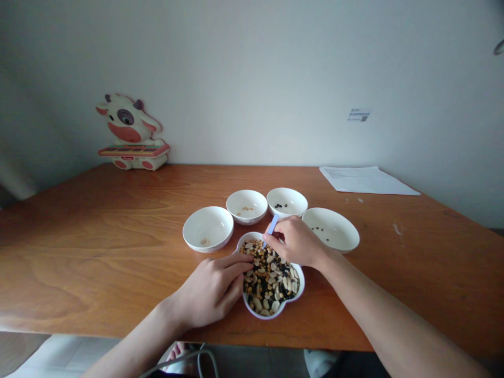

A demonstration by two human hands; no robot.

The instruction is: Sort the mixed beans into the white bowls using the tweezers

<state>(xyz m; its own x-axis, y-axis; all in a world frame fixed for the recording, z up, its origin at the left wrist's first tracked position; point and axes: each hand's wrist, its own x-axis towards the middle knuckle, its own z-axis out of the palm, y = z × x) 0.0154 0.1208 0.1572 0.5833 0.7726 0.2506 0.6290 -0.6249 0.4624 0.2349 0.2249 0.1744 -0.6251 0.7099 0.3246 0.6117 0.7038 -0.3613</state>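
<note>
Right hand point(297, 240) pinches lilac tweezers point(273, 224), frame centre; left hand point(214, 286) at scalloped dish point(268, 316), can't tell if gripping; hard prodding could flick peanuts point(275, 306) out

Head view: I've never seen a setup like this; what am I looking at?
There's no machine: a person works with a bare left hand and right hand. The single picture comes from a camera worn on the head, looking forward and down. On the wooden table sits a scalloped dish of mixed peanuts and beans, with four white bowls arcing behind, each holding small pieces. Farther back are a toy cow and papers. The right hand holds a lavender tool; the left's fingers reach over the dish's edge.
</note>
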